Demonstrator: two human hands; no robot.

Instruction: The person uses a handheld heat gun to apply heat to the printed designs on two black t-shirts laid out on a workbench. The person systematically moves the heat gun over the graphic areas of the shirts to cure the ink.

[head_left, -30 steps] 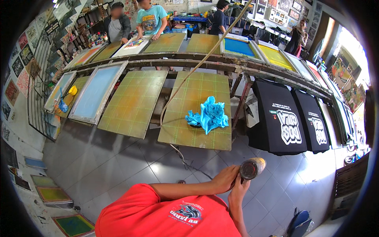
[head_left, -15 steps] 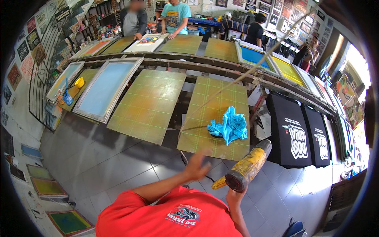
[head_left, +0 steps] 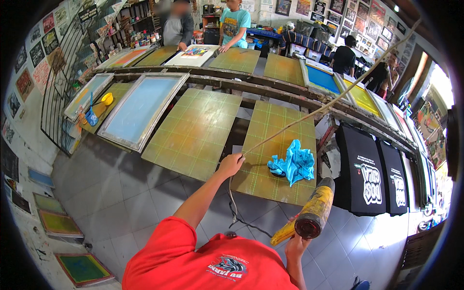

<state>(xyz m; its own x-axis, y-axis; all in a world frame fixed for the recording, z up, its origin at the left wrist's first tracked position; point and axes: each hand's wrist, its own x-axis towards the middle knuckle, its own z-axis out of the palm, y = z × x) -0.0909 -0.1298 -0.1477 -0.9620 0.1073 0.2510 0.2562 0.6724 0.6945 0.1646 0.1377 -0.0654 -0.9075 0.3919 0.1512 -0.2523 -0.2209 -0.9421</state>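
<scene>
Yellow-and-black heat gun (head_left: pixel 318 205) held one-handed

The left hand (head_left: pixel 230 165) seems closed around a long tan cord (head_left: pixel 299 120), apparently guiding it; the right hand (head_left: pixel 296 247) grasps the gun near an olive gridded board (head_left: pixel 258 178). Moving calls for slack.

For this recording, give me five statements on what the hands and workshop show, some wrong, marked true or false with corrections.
1. The left hand is closed on a tan cord. True.
2. The right hand is empty. False: it holds a yellow heat gun.
3. A crumpled light-blue bundle lies on a grid-lined board. True.
4. The yellow cup stands on the floor. False: it is on another grid-lined board, at far left.
5. Two black T-shirts with white prints lie to the right of the bundle. True.
</scene>
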